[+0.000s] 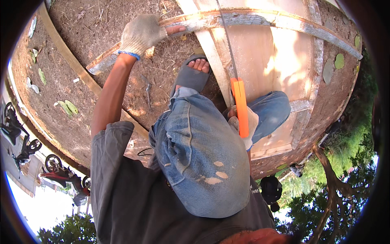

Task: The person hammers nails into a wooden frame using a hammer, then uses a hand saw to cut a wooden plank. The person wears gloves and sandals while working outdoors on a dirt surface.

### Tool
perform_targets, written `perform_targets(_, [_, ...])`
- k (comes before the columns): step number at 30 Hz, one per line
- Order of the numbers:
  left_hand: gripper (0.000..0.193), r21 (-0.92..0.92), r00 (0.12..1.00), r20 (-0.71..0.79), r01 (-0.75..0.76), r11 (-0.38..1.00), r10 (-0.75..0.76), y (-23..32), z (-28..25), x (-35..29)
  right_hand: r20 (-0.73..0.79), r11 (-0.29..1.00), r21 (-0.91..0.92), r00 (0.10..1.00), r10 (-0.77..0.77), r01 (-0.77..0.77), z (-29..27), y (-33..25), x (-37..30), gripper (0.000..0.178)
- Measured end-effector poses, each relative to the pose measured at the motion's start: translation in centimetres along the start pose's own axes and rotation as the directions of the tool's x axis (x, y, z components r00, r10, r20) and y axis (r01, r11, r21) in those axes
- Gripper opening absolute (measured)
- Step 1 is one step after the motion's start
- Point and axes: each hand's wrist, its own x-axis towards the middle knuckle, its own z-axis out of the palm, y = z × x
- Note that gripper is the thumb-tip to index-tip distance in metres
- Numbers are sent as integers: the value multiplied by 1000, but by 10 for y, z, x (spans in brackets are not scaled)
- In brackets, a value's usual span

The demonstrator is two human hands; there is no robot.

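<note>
My left hand (143, 33), in a knitted glove with a blue cuff, is closed round a long, narrow wooden strip (264, 18) with a rough, whitish face. My right hand (252, 126), also gloved, grips the orange handle of a hand saw (240, 103); the handle hides part of the fingers. The thin toothed blade (229, 46) points away from me and crosses the strip to the right of my left hand. Beneath the strip lies a pale plywood panel (254, 49) framed with wooden battens. How deep the teeth sit in the wood, I cannot tell.
My sandalled foot (191, 77) stands on the soil left of the panel, and my bent knee (203, 162) is close to the saw handle. Another long batten (67, 51) lies at the left. Leaves are scattered about; motorbikes (65, 175) stand at the far left.
</note>
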Motion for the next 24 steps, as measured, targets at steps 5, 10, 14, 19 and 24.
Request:
perform_targets(5, [89, -28, 997, -80, 3, 1000, -6, 2, 2, -3, -105, 976, 187, 990, -98, 116, 43, 1, 82, 9])
perform_targets(10, [87, 27, 988, -152, -6, 1000, 10, -7, 9, -5, -72, 995, 98, 997, 37, -30, 39, 4, 40, 10])
perform_targets(14, [84, -44, 1000, 4, 5, 999, -5, 5, -4, -6, -74, 990, 95, 993, -95, 102, 22, -1, 12, 10])
perform_targets(19, [92, -5, 998, -54, 17, 1000, -18, 6, 3, 2, -123, 979, 172, 988, -89, 109, 41, 5, 79, 10])
perform_targets(24, [90, -37, 994, -109, 6, 999, -10, 0, 1, -5, -35, 996, 59, 997, -64, 66, 13, 11, 6, 10])
